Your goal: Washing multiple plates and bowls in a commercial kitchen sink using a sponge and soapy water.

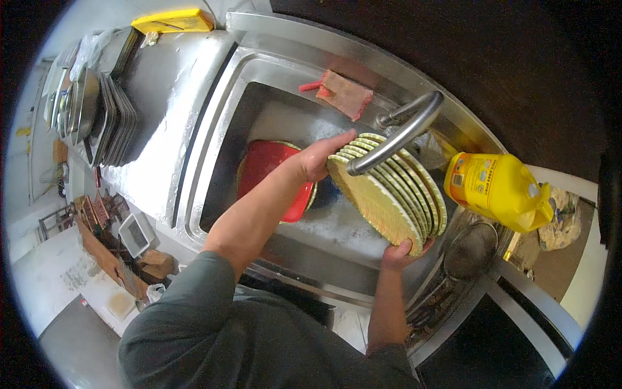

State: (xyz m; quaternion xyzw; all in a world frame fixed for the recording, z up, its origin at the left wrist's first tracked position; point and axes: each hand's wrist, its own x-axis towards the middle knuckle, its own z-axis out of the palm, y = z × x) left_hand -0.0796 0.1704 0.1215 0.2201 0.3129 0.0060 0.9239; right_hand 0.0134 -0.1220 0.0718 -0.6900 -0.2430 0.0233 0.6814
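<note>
Between my two hands is a tilted stack of several round yellow-green plates [371,199] with a woven-looking surface and pale speckled rims. My left hand [320,154] grips the stack's upper left edge. At the lower edge, my right hand [402,254] holds the rims, its thumb on the front plate. The curved metal faucet [396,138] crosses in front of the stack and hides part of it. Below lies the stainless steel sink [238,73], with foamy water inside. A red dish [266,167] with a light rim rests in it, partly covered by my left forearm.
A cloth [344,92] with red edging lies on the sink's back ledge. To the right are a yellow plastic jug [491,187] and a round strainer [470,250]. Stacked dark trays [114,121], metal bowls [82,107] and a yellow object [172,21] occupy the left counter.
</note>
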